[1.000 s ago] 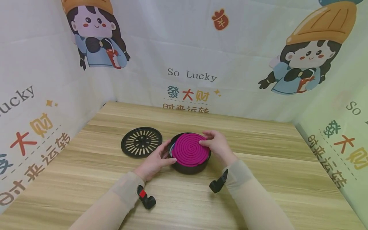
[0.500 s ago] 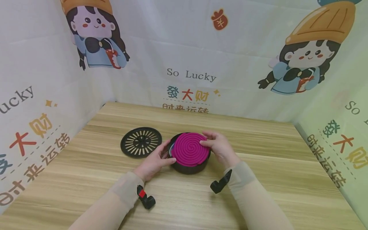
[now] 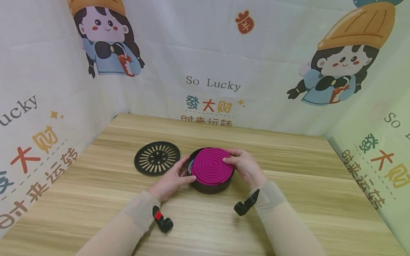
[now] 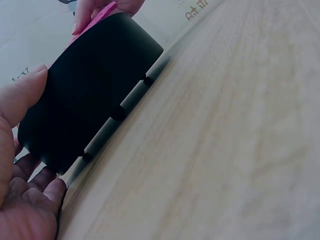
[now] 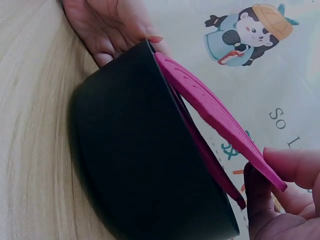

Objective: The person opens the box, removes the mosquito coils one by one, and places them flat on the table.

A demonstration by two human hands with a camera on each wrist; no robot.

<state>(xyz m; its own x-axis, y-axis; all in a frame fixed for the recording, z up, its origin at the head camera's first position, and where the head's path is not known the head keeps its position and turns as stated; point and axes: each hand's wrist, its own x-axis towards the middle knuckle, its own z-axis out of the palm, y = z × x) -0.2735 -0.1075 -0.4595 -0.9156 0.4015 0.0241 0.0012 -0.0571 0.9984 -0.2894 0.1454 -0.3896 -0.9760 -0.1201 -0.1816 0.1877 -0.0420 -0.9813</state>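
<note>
Nearest: two black wrist mounts, one per sleeve, on the near side of the hands. Hands are apart, on opposite sides of one black round container.

Left hand grips the container's left wall, thumb at the rim, fingers round the side; probably a brace so it doesn't slide. Three small feet show under it in the left wrist view.

Right hand pinches the edge of one magenta spiral disc, thumb on top. Disc sits between the hands over the container mouth, tilted: edge by the left hand leans on the rim, right edge held up, likely for a controlled angle. A magenta strip shows below it; can't tell if separate.

Beyond the left hand: one slotted black lid, flat on the table, presumably parked there to leave the mouth accessible. Farthest: printed backdrop, two cartoon figures.
</note>
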